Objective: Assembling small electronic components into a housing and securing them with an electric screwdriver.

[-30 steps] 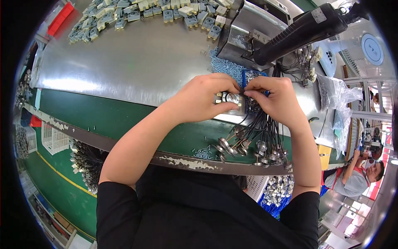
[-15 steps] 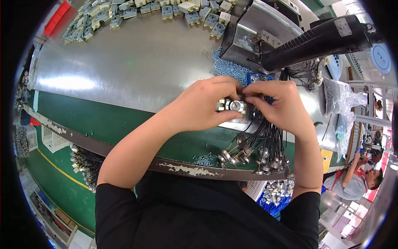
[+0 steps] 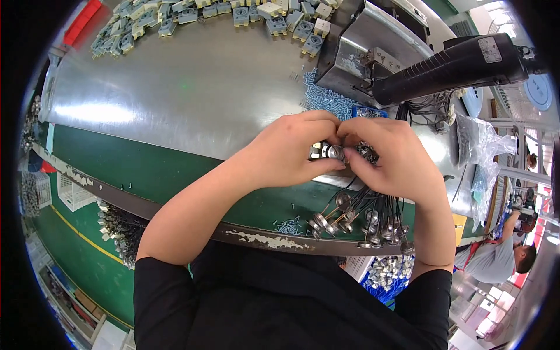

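A small switch-like part (image 3: pixel 333 153) with a round metal centre and pale terminals is pinched between the thumb and fingers of my left hand (image 3: pixel 286 149). The thumb of my right hand (image 3: pixel 394 157) meets the part's right end, its fingers curled over the top; they partly cover that end. Below my right hand hangs a bundle of black wires (image 3: pixel 373 198), ending in round metal discs (image 3: pixel 344 202) near the table edge. Just beyond the hands, a blue tray (image 3: pixel 363 110) shows partly, beside a heap of small bluish screws (image 3: pixel 326 100).
A black tool with a ribbed grip (image 3: pixel 449 70) slants in from the right by a bent metal stand (image 3: pixel 356 52). Many grey and white switch blocks (image 3: pixel 274 24) lie along the far side. Loose screws (image 3: pixel 289 226) rest near the front edge. A co-worker (image 3: pixel 496 259) is at right.
My right hand has closed in leftward onto the part, its thumb now against the right end. The part is tilted and more covered. The co-worker has shifted.
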A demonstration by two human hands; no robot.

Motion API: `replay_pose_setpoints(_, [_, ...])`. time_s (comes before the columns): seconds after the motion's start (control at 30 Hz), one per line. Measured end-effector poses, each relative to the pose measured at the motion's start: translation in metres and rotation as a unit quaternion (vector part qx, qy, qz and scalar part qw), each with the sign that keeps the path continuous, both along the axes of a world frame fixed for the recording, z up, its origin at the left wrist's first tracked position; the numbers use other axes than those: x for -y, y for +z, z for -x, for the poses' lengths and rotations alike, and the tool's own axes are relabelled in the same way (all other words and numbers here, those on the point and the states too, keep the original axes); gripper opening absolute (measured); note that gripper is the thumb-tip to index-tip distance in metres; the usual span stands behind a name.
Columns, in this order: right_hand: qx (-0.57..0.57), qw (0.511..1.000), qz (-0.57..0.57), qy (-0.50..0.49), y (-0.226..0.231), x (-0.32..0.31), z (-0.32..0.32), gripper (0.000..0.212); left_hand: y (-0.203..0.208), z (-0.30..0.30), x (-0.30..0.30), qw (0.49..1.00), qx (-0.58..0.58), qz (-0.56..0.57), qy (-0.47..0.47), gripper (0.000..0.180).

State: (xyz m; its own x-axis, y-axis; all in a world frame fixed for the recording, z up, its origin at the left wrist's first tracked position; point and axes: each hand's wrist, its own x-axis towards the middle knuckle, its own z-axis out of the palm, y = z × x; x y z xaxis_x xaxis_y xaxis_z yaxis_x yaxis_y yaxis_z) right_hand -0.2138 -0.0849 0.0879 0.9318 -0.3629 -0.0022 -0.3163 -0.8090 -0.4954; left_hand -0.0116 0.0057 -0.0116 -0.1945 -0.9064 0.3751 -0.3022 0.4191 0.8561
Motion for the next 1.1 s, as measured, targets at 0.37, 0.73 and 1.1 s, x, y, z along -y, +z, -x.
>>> replay_pose_setpoints(0.37, [0.025, 0.98, -0.185, -0.075, -0.008, 0.007, 0.001, 0.03, 0.005, -0.001, -0.002, 0.999, 0.027, -0.023, -0.002, 0.033])
replay_pose_setpoints(0.73, [0.077, 0.968, -0.196, -0.139, -0.021, -0.001, 0.011, 0.035, 0.003, 0.002, 0.001, 1.0, 0.0, -0.002, 0.001, 0.036])
replay_pose_setpoints(1.1, [0.106, 0.963, -0.155, -0.191, -0.029, -0.019, 0.015, 0.031, 0.006, 0.001, 0.003, 0.999, 0.029, -0.021, -0.016, 0.032])
